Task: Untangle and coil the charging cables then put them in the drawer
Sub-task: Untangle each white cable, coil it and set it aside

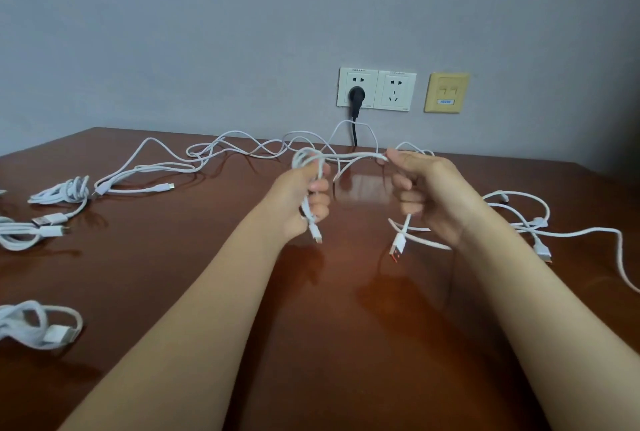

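Item: white charging cable, stretching taut above the table. Left hand fingers curling round gathered loops; right hand pinching the strand, likely feeding the coil. Finished bundles waiting left; drawer unseen

One view here, worn on the head, looking forward and down across the brown wooden table toward the grey wall, with the double wall socket sitting above and right of centre. It's close in and wide-angle: both forearms run up from the bottom edge, and the left hand and right hand sit mid-frame, gripping a white charging cable, with the table's far edge meeting the wall behind them.
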`<state>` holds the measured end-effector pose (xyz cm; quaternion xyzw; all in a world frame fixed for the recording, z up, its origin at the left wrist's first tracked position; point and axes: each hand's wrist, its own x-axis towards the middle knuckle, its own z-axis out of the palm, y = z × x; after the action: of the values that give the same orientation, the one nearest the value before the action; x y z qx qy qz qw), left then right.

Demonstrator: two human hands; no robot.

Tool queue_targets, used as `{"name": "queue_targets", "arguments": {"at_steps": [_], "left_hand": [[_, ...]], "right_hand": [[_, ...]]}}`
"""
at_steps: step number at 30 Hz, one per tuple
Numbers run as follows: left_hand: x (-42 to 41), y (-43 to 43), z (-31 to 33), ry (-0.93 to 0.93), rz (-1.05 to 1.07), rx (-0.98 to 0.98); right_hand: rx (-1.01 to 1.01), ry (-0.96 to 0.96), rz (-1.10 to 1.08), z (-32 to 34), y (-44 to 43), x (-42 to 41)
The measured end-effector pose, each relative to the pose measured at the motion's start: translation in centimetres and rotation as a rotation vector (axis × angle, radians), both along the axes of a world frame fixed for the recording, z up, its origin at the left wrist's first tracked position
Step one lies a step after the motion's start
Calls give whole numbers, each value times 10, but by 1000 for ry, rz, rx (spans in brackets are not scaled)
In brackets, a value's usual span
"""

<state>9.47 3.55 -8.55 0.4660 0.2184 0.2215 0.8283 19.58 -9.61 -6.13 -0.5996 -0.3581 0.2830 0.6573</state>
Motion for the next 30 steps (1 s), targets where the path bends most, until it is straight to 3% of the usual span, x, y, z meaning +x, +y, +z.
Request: {"name": "queue_targets", "arguments": {"at_steps": [7, 10, 14, 18, 21, 25, 30], "left_hand": [[-1, 4, 1, -163, -8, -320], [-3, 7, 2, -232, 16, -409], [-2, 5, 5, -245, 15, -398], [3, -4, 5, -102, 51, -216], [9, -13, 0, -21, 87, -149], [13, -18, 0, -42, 100, -222], [14, -16, -1, -68, 146, -325]], "right_hand": [[-319, -302, 39, -16, 6, 1], [-354, -407, 4, -18, 9, 0], [-411, -630, -251, -28, 16, -1], [-568, -636, -359, -27, 12, 0], [-504, -835, -479, -25, 13, -6], [-279, -731, -607, -20, 16, -13], [-246, -755, -525, -29, 17, -17]]}}
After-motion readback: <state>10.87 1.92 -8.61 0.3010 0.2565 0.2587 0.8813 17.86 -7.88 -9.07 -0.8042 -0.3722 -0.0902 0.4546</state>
